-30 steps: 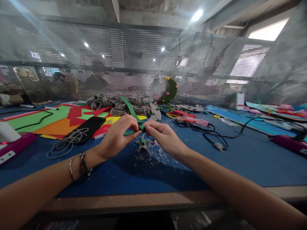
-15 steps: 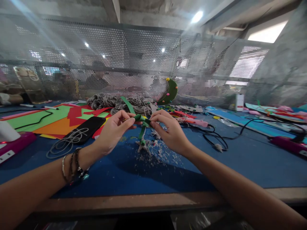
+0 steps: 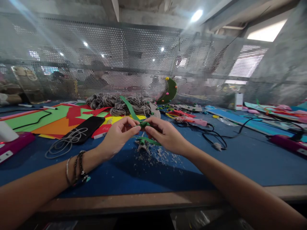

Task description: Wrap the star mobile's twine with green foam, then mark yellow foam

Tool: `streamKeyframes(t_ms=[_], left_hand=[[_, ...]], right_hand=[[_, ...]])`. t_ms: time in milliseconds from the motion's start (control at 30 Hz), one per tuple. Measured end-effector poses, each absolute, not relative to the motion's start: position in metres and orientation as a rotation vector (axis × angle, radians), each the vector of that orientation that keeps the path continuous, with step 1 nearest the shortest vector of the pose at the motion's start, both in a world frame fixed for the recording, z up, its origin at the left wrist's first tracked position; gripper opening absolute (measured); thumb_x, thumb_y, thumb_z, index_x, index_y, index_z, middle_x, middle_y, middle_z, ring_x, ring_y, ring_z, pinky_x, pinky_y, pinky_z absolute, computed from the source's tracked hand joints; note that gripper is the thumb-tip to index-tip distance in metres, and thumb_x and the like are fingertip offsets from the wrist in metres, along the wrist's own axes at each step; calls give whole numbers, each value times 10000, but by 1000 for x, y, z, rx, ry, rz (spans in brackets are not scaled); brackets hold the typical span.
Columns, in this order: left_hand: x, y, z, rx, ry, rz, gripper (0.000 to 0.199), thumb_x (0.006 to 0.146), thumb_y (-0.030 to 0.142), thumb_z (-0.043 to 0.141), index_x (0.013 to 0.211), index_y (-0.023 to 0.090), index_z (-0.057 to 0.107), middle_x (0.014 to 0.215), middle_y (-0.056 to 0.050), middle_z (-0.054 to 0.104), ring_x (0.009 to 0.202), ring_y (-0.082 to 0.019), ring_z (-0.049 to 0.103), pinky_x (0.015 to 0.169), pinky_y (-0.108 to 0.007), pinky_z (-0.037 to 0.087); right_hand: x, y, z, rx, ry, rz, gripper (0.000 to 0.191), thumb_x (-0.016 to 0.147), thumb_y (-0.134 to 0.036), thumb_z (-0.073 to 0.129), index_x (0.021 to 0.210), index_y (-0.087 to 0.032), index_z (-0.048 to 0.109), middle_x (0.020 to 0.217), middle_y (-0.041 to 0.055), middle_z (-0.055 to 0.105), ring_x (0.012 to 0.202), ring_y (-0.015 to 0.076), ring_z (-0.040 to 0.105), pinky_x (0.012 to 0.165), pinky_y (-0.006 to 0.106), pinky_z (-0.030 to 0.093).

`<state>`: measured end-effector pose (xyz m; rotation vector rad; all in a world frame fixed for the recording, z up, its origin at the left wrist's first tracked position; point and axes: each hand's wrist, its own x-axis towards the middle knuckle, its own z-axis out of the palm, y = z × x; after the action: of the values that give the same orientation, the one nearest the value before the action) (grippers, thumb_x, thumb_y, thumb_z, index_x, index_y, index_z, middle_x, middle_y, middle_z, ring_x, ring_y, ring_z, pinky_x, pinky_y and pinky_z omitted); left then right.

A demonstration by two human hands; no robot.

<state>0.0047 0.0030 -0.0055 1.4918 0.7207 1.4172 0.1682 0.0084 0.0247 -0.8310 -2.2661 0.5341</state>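
Between my two hands is a green strip point(image 3: 129, 108), its long flat end sticking up and back to the left. My left hand point(image 3: 118, 134) pinches it with thumb and fingers. The fingertips of my right hand point(image 3: 165, 134) are closed on the same strip, close against the left ones, where it looks folded or rolled. Another green end point(image 3: 153, 141) hangs below my right fingers. Just beneath, a small grey star-like piece point(image 3: 142, 145) with green on it stands on the blue tabletop amid grey scraps point(image 3: 165, 158).
Coloured sheets point(image 3: 52, 119), a black phone point(image 3: 87, 129) and a grey cord point(image 3: 69, 142) lie on the left. Grey rope bundles point(image 3: 134, 105) and a green crescent point(image 3: 169, 91) stand behind. A pink glue gun point(image 3: 192, 120) with black cable lies right, beyond it a purple power strip point(image 3: 287, 143).
My hands have come closer together, the right one moving left to the left fingertips. The strip's lower end now swings out to the right below my fingers.
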Motion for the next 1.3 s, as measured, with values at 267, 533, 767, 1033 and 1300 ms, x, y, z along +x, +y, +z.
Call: streamKeyframes(t_ms=[267,533,767,1033,1300], left_hand=[[6,1,-4,1440,643,1266,168,681,197,604,790,159,483,728,40,545,674,-87,575,698,-234,431],[3,0,3,1689,828,1265,81,728,211,563,702,136,543,567,37,544,549,-69,510,562,-180,407],[3,0,0,1612,731,1288,70,696,208,602,743,157,594,598,31,592,569,-77,535,561,-180,428],[5,-2,3,1647,754,1291,76,683,177,604,751,145,616,599,25,591,556,-77,525,551,-182,435],[7,-4,1,1599,778,1322,125,655,214,635,754,155,589,671,12,603,623,-107,560,608,-219,447]], right_hand=[[172,13,25,-802,-2196,561,157,790,-282,452,770,-136,507,632,-17,465,540,62,385,493,200,301],[171,10,24,-807,-2311,326,179,795,-307,446,775,-149,527,619,-19,483,537,67,389,505,210,284],[172,13,23,-725,-2279,813,314,843,-339,346,648,-142,495,496,-57,348,437,42,300,417,187,238],[170,13,21,-765,-2100,855,276,775,-343,468,634,-127,568,449,-64,360,407,33,276,385,190,208],[166,11,18,-704,-2016,806,231,749,-290,509,603,-125,582,513,-43,453,451,31,312,407,182,241]])
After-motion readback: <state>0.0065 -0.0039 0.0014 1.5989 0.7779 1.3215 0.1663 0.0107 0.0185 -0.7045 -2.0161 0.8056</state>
